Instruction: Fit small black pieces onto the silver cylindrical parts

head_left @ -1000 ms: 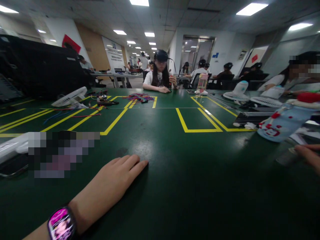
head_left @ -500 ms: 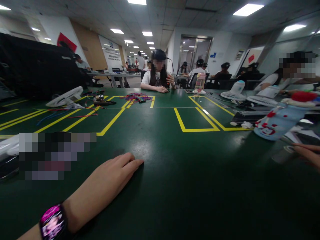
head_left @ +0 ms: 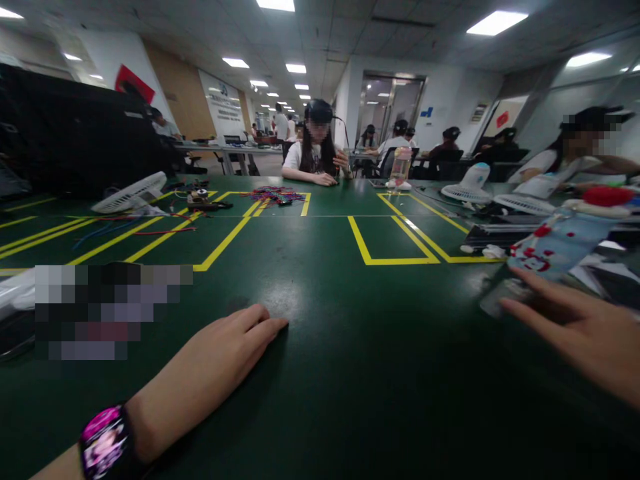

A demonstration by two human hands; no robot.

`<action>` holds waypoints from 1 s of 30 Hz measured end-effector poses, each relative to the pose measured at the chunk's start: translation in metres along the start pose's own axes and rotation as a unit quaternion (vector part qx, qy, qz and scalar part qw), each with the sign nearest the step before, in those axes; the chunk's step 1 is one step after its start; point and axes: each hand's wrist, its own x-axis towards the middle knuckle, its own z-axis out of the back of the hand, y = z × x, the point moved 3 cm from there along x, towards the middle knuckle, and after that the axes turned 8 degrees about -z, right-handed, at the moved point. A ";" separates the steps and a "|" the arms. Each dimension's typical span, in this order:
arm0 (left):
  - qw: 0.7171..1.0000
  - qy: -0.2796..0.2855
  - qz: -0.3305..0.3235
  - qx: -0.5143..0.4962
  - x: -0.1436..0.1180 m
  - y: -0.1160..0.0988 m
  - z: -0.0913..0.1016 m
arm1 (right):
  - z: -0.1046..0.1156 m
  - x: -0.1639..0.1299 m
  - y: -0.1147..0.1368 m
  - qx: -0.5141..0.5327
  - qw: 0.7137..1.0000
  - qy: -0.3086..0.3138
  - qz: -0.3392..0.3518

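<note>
Left hand (head_left: 220, 363) flat on the green counter (head_left: 350, 373), palm down, fingers loose, grip released and holding nothing; pink-faced watch (head_left: 104, 441) on its wrist. Right hand (head_left: 585, 330) reaching in from the right, fingers spread, fingertips over a small grey flat object (head_left: 497, 300) on the counter; contact impossible to tell, grip released. Just beyond, a pale blue bottle (head_left: 560, 243) with red marks and a red cap, tilted, contents hidden. Farther off, a clear bottle (head_left: 401, 167) standing upright near a seated person (head_left: 315, 150), contents unclear.
</note>
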 end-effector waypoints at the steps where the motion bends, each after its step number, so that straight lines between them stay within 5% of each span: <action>1: 1.000 0.002 0.000 -0.002 0.000 0.001 -0.001 | 0.001 -0.006 0.038 0.049 0.997 0.021 0.063; 3: 1.000 0.003 -0.001 -0.003 0.000 0.002 -0.002 | 0.000 -0.021 0.110 0.154 0.967 0.060 0.194; 5: 1.000 0.005 0.000 -0.001 0.000 0.004 -0.002 | -0.009 -0.035 0.166 0.228 0.931 0.136 0.251; 9: 1.000 -0.002 0.007 -0.015 0.006 0.002 0.005 | -0.032 -0.047 0.216 0.297 0.891 0.213 0.269; 17: 0.972 -0.137 -0.010 -0.192 0.054 -0.056 0.027 | -0.058 -0.044 0.208 0.378 0.877 0.249 0.164; 22: 0.940 -0.211 0.022 -0.266 0.064 -0.059 0.031 | -0.048 -0.042 0.207 0.363 0.881 0.248 0.175; 30: 0.975 -0.096 0.016 -0.198 0.062 -0.044 -0.010 | -0.051 -0.045 0.202 0.323 0.900 0.190 0.224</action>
